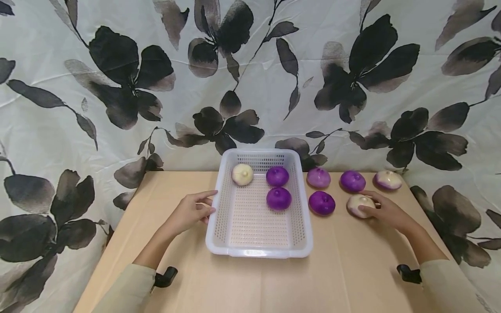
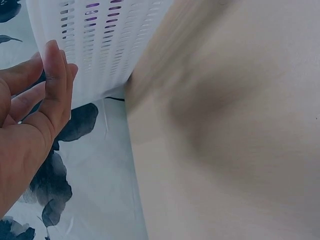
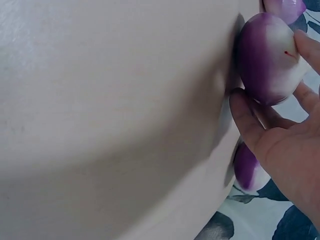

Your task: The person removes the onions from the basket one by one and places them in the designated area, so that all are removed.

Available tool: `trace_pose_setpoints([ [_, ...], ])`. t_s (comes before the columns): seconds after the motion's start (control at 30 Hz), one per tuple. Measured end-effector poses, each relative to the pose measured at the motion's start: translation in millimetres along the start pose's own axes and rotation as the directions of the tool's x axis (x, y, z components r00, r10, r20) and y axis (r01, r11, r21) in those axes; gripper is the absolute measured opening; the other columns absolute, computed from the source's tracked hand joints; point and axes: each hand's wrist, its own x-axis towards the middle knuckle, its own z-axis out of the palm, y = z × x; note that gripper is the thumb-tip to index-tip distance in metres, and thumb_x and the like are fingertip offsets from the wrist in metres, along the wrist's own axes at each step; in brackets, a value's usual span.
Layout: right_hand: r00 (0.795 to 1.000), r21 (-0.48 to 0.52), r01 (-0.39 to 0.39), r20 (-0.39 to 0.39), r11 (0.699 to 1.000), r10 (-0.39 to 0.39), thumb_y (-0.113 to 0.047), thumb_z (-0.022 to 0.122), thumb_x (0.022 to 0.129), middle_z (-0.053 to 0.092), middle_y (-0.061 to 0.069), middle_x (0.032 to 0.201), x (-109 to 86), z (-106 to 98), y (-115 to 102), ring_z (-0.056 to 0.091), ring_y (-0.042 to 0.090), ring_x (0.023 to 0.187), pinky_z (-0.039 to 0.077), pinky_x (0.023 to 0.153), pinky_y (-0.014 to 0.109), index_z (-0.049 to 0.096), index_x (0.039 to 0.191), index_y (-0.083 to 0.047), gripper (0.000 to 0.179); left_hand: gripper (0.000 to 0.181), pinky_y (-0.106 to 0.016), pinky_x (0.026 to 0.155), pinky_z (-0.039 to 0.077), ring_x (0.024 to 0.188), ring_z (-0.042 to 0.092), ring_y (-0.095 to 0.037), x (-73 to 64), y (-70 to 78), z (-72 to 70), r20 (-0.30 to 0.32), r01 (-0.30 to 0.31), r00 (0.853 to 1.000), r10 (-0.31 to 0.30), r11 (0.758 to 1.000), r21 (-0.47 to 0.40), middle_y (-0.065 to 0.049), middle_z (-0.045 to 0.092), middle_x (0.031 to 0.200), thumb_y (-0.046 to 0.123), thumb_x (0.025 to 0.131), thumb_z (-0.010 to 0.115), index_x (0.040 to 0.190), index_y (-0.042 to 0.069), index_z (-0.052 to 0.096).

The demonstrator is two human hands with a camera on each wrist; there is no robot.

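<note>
A white onion with a purple side is held between the thumb and fingers of my right hand, at the right of the table. The right wrist view shows its purple and white skin. My left hand has its fingertips right at the left rim of a white perforated plastic basket. From the left wrist, the fingers lie against the basket's outer wall. Inside the basket sit a pale onion at the back left and two purple onions at the right.
Right of the basket lie a purple onion, a pinkish one, another purple one and a purple-white one. A floral cloth hangs behind the wooden table. Black straps show at both wrists.
</note>
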Motion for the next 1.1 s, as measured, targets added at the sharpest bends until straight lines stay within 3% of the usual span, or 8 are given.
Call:
trace_pose_setpoints([
  [0.3,0.999,0.039,-0.049,0.020,0.998,0.048,-0.029,0.059,0.106,0.035,0.038,0.155,-3.1,-0.4,6.1,0.041,0.054,0.133,0.044,0.104,0.062,0.031,0.156,0.007,0.068,0.058,-0.049,0.068,0.066,0.075,0.071,-0.019,0.5,-1.1,1.6,0.006,0.002,1.000,-0.002,1.000,0.003,-0.026,0.068,0.113,-0.006,0.093,0.067,0.149,-0.002,0.051],
  [0.47,0.999,0.011,-0.043,0.005,0.999,0.043,-0.032,0.059,0.106,0.043,0.035,0.149,-4.1,1.0,4.8,0.045,0.047,0.128,0.047,0.098,0.045,0.031,0.156,0.006,0.069,0.058,-0.046,0.066,0.066,0.074,0.070,-0.019,1.2,-0.7,1.6,0.000,0.007,1.000,-0.007,1.000,-0.002,-0.025,0.068,0.113,-0.006,0.093,0.067,0.149,-0.002,0.052],
  [0.53,0.999,0.008,-0.046,0.005,0.999,0.046,-0.033,0.059,0.106,0.044,0.035,0.148,-4.3,1.5,4.6,0.045,0.047,0.128,0.047,0.099,0.047,0.029,0.157,0.006,0.071,0.058,-0.045,0.066,0.066,0.073,0.070,-0.019,1.2,-0.4,1.2,0.000,0.009,1.000,-0.009,1.000,-0.003,-0.025,0.068,0.113,-0.006,0.093,0.067,0.149,-0.002,0.052],
  [0.63,0.999,0.018,-0.051,0.006,0.999,0.051,-0.033,0.059,0.106,0.041,0.037,0.149,-4.3,2.0,5.0,0.043,0.050,0.131,0.044,0.105,0.061,0.027,0.157,0.007,0.072,0.058,-0.048,0.067,0.066,0.073,0.070,-0.019,1.2,0.0,0.9,0.001,0.009,1.000,-0.009,1.000,0.002,-0.025,0.068,0.113,-0.006,0.093,0.068,0.149,-0.001,0.052],
  [0.87,0.998,0.013,-0.058,-0.003,0.998,0.058,-0.038,0.061,0.104,0.042,0.038,0.148,-5.3,2.1,3.7,0.044,0.051,0.132,0.045,0.106,0.058,0.027,0.158,0.005,0.077,0.058,-0.053,0.068,0.065,0.073,0.070,-0.019,2.4,-1.3,0.4,0.005,0.002,1.000,-0.002,1.000,0.008,-0.025,0.067,0.113,-0.005,0.093,0.067,0.149,-0.001,0.052],
  [0.93,0.998,0.020,-0.058,-0.003,0.998,0.058,-0.038,0.061,0.104,0.040,0.039,0.148,-5.6,1.6,2.3,0.042,0.053,0.132,0.040,0.107,0.069,0.026,0.158,0.005,0.077,0.058,-0.051,0.067,0.065,0.073,0.070,-0.019,2.4,-1.5,0.4,0.006,0.000,1.000,0.000,1.000,0.006,-0.025,0.067,0.113,-0.005,0.093,0.067,0.149,-0.001,0.052],
  [1.1,0.997,0.012,-0.074,0.006,0.997,0.074,-0.039,0.061,0.104,0.035,0.040,0.151,-4.9,0.3,2.1,0.039,0.057,0.134,0.037,0.107,0.075,0.024,0.159,0.004,0.079,0.058,-0.046,0.066,0.066,0.074,0.071,-0.019,2.0,-1.1,0.1,0.006,-0.001,1.000,0.001,1.000,0.004,-0.026,0.067,0.113,-0.006,0.093,0.067,0.149,-0.001,0.052],
])
